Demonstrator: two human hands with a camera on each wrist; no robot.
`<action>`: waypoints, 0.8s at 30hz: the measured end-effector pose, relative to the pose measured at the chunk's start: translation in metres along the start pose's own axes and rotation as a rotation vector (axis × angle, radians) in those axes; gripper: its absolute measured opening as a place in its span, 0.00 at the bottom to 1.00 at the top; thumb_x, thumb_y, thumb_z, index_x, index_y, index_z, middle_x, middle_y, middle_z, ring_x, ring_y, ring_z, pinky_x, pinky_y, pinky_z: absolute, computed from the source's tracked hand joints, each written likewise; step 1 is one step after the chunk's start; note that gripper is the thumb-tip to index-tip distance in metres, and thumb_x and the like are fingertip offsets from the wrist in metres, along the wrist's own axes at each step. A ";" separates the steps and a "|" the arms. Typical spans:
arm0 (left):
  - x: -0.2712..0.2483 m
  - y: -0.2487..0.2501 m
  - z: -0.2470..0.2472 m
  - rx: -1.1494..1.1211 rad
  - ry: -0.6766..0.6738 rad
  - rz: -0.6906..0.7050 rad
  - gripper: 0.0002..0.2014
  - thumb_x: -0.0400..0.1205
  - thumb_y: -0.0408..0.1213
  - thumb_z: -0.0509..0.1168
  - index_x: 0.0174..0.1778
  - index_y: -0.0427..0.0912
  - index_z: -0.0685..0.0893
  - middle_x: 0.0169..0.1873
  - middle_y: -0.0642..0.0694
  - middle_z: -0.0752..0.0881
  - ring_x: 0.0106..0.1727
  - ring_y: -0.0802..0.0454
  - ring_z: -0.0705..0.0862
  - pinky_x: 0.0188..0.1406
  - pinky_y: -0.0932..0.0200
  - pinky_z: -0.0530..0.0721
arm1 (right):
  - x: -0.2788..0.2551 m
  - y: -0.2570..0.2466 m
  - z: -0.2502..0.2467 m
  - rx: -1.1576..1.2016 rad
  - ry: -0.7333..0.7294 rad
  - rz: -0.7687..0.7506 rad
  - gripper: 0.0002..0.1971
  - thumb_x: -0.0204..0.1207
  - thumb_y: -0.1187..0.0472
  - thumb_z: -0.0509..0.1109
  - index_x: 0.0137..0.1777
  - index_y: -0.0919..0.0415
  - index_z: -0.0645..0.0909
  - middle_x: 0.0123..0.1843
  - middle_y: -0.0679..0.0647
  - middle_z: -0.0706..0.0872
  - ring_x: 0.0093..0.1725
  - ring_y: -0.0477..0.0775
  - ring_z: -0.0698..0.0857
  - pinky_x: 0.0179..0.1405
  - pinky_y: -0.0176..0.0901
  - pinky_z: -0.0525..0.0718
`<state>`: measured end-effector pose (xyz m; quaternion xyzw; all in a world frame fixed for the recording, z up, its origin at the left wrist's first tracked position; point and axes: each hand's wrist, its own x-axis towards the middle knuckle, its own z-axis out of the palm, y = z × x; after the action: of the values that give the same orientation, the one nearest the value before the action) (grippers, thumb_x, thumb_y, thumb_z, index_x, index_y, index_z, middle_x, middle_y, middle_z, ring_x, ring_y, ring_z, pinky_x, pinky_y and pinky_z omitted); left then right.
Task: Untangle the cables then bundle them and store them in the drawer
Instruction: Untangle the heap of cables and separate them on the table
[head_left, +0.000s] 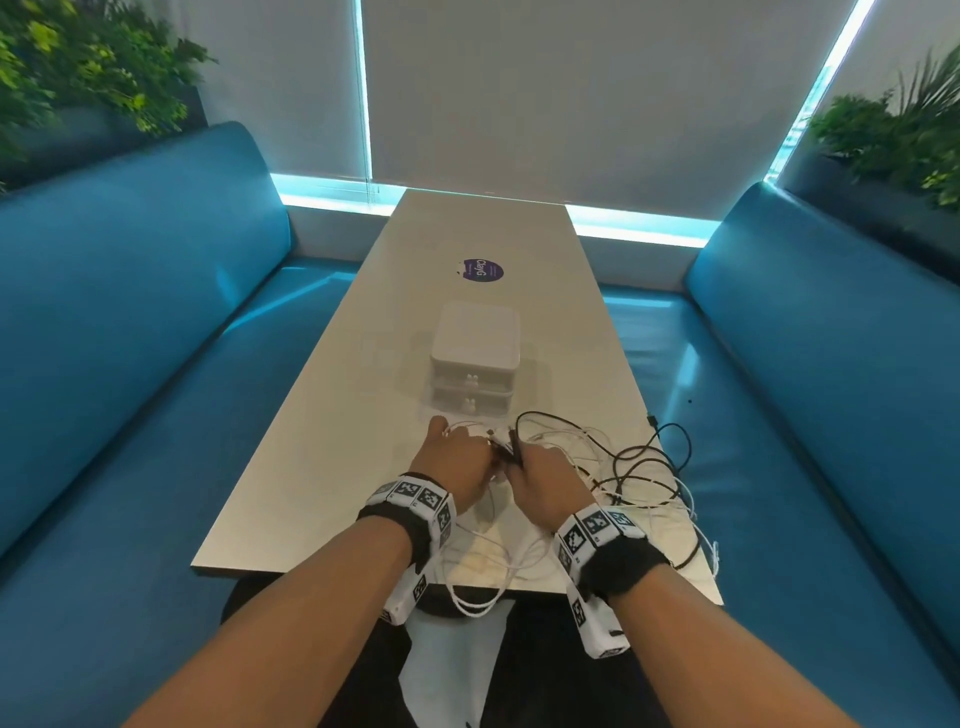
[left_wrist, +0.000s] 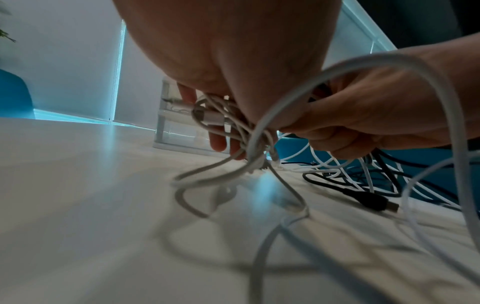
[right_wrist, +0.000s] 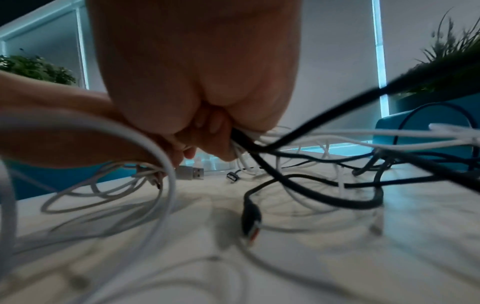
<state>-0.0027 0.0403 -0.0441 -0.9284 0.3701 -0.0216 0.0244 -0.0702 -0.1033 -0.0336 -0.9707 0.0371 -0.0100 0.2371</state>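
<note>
A tangle of white cables (head_left: 582, 447) and black cables (head_left: 649, 457) lies on the near right part of the white table (head_left: 332, 467); some loops hang over the front edge. My left hand (head_left: 457, 460) grips a knot of white cables (left_wrist: 233, 127) with a silver plug in it. My right hand (head_left: 540, 473) holds black and white strands (right_wrist: 241, 142) just right of it. Both hands meet just in front of the white two-drawer box (head_left: 475, 358), whose drawers are closed. Loose black plugs (right_wrist: 250, 222) lie on the table.
Blue benches (head_left: 130, 338) run along both sides of the table. A purple sticker (head_left: 482, 270) sits beyond the drawer box. Plants (head_left: 904, 135) stand behind the benches. A silver USB plug (right_wrist: 191, 172) rests on the table under my hands.
</note>
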 end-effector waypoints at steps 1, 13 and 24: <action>0.000 0.000 -0.001 0.004 0.016 0.005 0.10 0.87 0.41 0.57 0.51 0.56 0.84 0.46 0.56 0.87 0.54 0.49 0.80 0.63 0.42 0.58 | 0.002 0.000 0.000 0.008 -0.008 0.018 0.10 0.83 0.60 0.61 0.53 0.59 0.84 0.48 0.59 0.89 0.49 0.62 0.87 0.46 0.49 0.83; -0.002 -0.023 -0.008 -0.088 -0.036 -0.091 0.14 0.84 0.58 0.57 0.48 0.53 0.82 0.37 0.54 0.82 0.54 0.48 0.79 0.68 0.43 0.61 | 0.007 0.009 -0.003 -0.005 0.030 0.176 0.12 0.85 0.53 0.62 0.56 0.59 0.84 0.50 0.62 0.89 0.52 0.66 0.86 0.48 0.52 0.82; -0.008 -0.053 -0.002 -0.376 0.046 -0.179 0.10 0.86 0.56 0.60 0.49 0.54 0.75 0.36 0.51 0.89 0.49 0.45 0.79 0.64 0.49 0.66 | 0.009 0.033 -0.022 -0.036 0.134 0.327 0.15 0.85 0.56 0.61 0.62 0.61 0.84 0.58 0.61 0.88 0.58 0.64 0.85 0.56 0.51 0.82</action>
<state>0.0278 0.0836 -0.0385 -0.9451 0.2842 0.0244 -0.1596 -0.0641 -0.1434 -0.0288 -0.9531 0.2102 -0.0355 0.2150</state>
